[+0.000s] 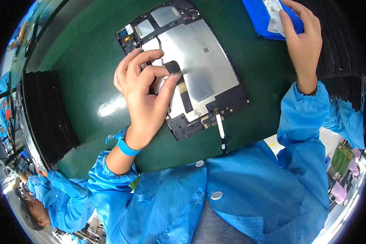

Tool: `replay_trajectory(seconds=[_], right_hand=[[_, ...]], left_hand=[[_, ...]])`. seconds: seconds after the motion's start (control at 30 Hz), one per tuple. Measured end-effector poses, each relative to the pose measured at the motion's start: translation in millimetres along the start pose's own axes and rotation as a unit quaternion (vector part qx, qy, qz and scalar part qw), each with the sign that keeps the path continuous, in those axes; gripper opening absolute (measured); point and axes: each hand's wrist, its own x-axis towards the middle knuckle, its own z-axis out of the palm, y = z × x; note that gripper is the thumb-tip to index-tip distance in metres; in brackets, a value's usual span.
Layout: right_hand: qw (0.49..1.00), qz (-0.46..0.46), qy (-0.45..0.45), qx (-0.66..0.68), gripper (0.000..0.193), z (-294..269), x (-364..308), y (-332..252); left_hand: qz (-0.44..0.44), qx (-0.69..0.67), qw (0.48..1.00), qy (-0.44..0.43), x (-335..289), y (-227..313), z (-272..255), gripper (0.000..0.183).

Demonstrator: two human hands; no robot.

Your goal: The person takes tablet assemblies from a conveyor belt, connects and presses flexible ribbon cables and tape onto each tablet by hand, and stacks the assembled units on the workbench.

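A flat device assembly, with a silver metal plate and a black frame, lies tilted on the green table mat. Over its left part, my left hand pinches the dark, wide end of a flat ribbon cable between thumb and forefinger. The cable's lower stretch rests on the plate. At the upper right, my right hand is at a blue bin, thumb and forefinger apart. Inside the bin lie whitish, crumpled-looking pieces next to these fingertips; whether they touch is unclear.
A narrow white and black strip sticks out from the device's near edge over the green mat. Black ridged strips line the left side, with similar ones on the right. Another person in a blue sleeve works at lower left.
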Motion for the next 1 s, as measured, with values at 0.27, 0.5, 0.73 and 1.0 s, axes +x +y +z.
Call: replay_trajectory(seconds=[0.27,0.5,0.73,1.0], right_hand=[[0.887,-0.183,-0.274,0.324,0.025,-2.4,-36.9,-75.8],[0.82,-0.21,-0.359,0.393,0.036,-3.5,-38.9,-96.2],[0.866,-0.162,-0.328,0.342,0.037,14.6,-25.1,-85.5],[0.824,-0.158,-0.324,0.438,0.022,-10.2,-49.1,-85.4]], left_hand=[[-0.012,0.022,1.0,-0.019,1.5,2.2,1.5,0.016],[-0.025,0.044,0.998,-0.025,-1.4,4.0,3.2,0.015],[-0.018,0.032,0.999,0.021,-3.0,-1.9,6.3,0.036],[0.14,0.03,0.99,0.001,-24.3,22.0,-16.2,0.026]])
